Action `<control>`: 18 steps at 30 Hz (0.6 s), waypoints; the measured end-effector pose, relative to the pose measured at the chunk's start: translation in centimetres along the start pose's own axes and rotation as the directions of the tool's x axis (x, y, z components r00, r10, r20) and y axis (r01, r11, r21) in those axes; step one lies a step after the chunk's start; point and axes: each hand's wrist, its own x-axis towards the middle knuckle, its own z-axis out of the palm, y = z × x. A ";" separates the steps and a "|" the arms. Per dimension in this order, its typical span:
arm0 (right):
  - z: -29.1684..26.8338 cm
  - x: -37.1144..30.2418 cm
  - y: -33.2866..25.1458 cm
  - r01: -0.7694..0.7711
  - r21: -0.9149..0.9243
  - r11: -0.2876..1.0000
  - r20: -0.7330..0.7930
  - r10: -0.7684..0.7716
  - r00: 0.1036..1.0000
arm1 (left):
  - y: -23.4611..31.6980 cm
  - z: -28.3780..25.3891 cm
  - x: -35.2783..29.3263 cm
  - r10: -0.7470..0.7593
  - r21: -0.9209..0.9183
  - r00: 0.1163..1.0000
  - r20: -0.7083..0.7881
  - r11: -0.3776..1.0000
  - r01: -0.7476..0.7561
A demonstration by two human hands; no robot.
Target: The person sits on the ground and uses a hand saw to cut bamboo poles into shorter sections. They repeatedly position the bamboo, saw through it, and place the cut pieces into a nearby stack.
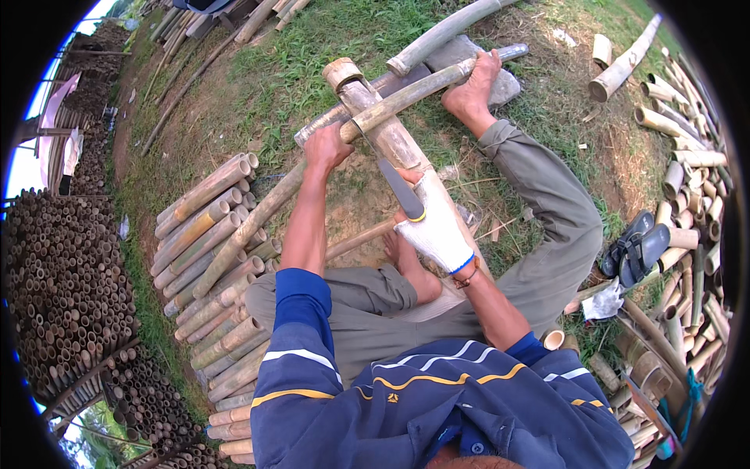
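Observation:
My bare left hand (pixel 325 148) is closed around a long greenish-brown bamboo pole (pixel 262 215), which runs slantwise from the lower left to the upper right. A pale line crosses the pole just beyond that hand. My right hand (pixel 439 228), in a white knitted glove, grips a hand saw (pixel 401 190) with a dark grey body and a yellow edge near the grip. Its tip points up-left toward the pale line; whether it touches the pole I cannot tell. Beneath, a thick notched bamboo post (pixel 391 141) carries the pole. My bare right foot (pixel 473 87) presses on the pole's far end.
Cut bamboo lengths (pixel 211 227) lie stacked at my left. More bamboo pieces (pixel 695 180) are heaped at the right, beside dark sandals (pixel 637 246). A grey stone (pixel 500 87) lies under my right foot. Large bamboo stacks (pixel 66 289) stand at the far left.

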 end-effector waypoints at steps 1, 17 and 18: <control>0.0 -0.5 0.0 -0.022 0.012 1.000 0.000 0.022 1.000 | -0.1 -0.5 0.9 -0.005 0.010 1.000 0.016 1.000 0.005; -1.1 -2.5 -1.1 -0.022 -0.065 0.998 0.027 0.024 0.999 | -1.2 -0.4 -0.2 -0.042 0.003 0.997 0.058 0.999 0.042; -1.9 -2.8 -1.7 0.007 -0.075 0.997 -0.021 -0.009 1.000 | 0.4 -0.1 0.5 0.003 -0.011 0.997 0.071 1.000 -0.003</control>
